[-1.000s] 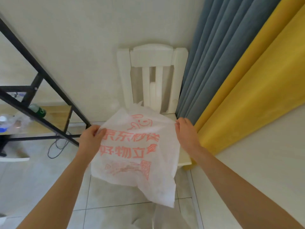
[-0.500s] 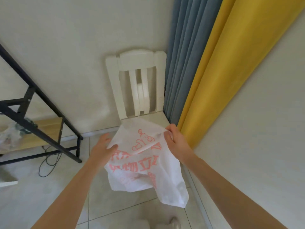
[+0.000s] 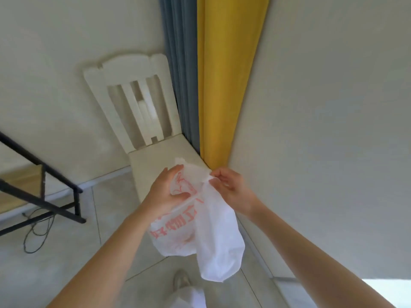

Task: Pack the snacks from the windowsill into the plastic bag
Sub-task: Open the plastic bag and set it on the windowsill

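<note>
A white plastic bag (image 3: 213,236) with red printed characters hangs in front of me, over the floor beside the chair. My left hand (image 3: 165,192) grips the bag's upper left part, fingers curled round the film. My right hand (image 3: 229,187) pinches the top edge on the right side. The bag droops limp below both hands. No snacks and no windowsill show in this view, apart from a pale ledge corner (image 3: 387,292) at the bottom right.
A white wooden chair (image 3: 142,103) stands against the wall, its seat just behind the bag. Grey-blue (image 3: 180,63) and yellow curtains (image 3: 224,74) hang to its right. A black metal frame with wooden shelves (image 3: 40,192) and a cable (image 3: 35,232) sit at left. My shoe (image 3: 181,280) shows below.
The view has turned right and nearer the chair. My two hands came closer together at the bag's top, and the bag went from spread flat to bunched and hanging.
</note>
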